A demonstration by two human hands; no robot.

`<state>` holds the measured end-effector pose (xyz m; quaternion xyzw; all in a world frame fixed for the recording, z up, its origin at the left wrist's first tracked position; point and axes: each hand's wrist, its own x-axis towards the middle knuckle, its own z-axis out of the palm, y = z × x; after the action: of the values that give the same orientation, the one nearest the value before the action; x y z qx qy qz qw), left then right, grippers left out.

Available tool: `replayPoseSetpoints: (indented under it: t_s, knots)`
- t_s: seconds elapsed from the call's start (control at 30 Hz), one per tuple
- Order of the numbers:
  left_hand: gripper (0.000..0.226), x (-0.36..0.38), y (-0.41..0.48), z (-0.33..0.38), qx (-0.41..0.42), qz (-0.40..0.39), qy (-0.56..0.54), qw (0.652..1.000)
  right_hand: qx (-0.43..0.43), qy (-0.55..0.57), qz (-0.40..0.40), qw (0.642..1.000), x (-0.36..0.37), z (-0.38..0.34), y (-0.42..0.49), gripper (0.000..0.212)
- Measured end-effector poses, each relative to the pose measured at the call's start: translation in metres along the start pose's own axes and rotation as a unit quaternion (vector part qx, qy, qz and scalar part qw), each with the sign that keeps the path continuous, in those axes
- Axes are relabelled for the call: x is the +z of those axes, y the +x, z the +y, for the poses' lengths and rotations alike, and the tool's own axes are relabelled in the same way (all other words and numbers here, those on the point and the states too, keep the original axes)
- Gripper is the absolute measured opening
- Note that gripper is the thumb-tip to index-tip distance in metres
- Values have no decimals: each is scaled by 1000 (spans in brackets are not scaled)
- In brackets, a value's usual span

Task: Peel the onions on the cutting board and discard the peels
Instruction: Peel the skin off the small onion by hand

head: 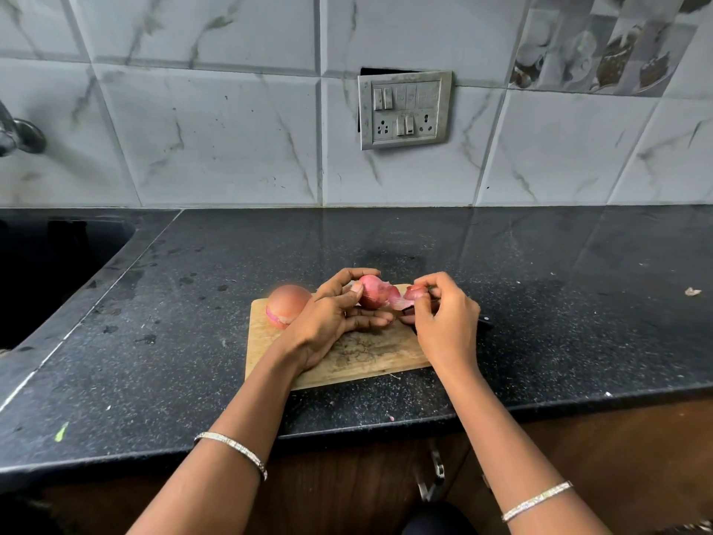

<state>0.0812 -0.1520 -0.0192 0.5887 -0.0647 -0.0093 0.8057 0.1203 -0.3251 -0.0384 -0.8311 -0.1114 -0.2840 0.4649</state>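
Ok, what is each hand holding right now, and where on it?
Left hand cups the onion round its body. Right hand pinches the loose end of a peel still attached to it.

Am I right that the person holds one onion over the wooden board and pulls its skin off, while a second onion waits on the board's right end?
Not quite: the second onion sits on the board's left end, as the head view shows. The left hand does hold the onion while the right hand pulls its skin.
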Motion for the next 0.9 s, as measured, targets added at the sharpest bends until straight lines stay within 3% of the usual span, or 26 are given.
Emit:
replayPoseSetpoints:
  t_s: [0.13, 0.3, 0.43, 0.5, 0.57, 0.7, 0.9]
  knots:
    - [28, 0, -1, 1, -11, 4, -23, 1000, -24, 33, -5, 999, -2, -5, -1, 19]
    - [28, 1, -2, 3, -18, 1, -40, 999, -55, 56, -120, 990, -6, -14, -2, 28]
    - [31, -1, 0, 2, -17, -3, -37, 999, -85, 52, -148, 984, -7, -13, -2, 19]
    - [42, -1, 0, 1, -20, -10, -45, 999, -70, 70, -157, 983, -8, -10, 0, 20]
    - [51, -1, -1, 1, -13, -17, -29, 999, -56, 90, -157, 982, -7, -7, 2, 19]
    - [48, 1, -6, -1, 16, -21, 24, 999, -39, 111, -126, 985, -5, -3, 4, 15]
    - [48, 1, -7, -4, 46, -4, 80, 996, -45, 27, -80, 995, 1, -6, 11, 11]
